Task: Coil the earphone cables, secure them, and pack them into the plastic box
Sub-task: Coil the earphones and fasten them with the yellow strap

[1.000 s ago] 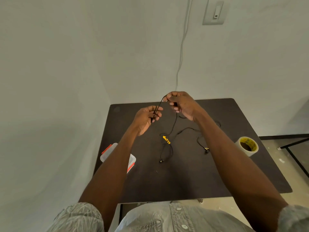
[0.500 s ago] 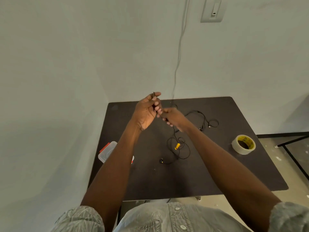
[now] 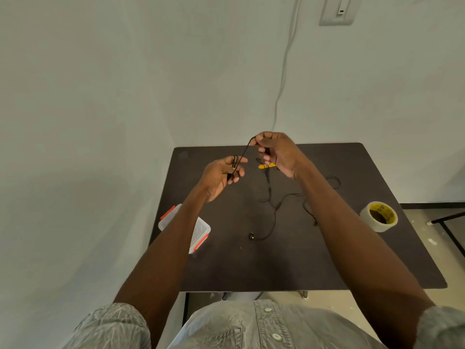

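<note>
cable (image 3: 243,153) slants up-right | left hand (image 3: 221,176) to right hand (image 3: 276,153)

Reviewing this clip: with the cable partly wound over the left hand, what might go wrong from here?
1. Only a few loops sit on the left hand, whose fingers are loosely curled; the loops may slip off as the right hand pulls the cable taut.
2. The loose cable on the table lies in crossing bends, so it may knot or drag the earbud along.
3. The left forearm hangs over the plastic box at the table edge and could knock it.
</note>
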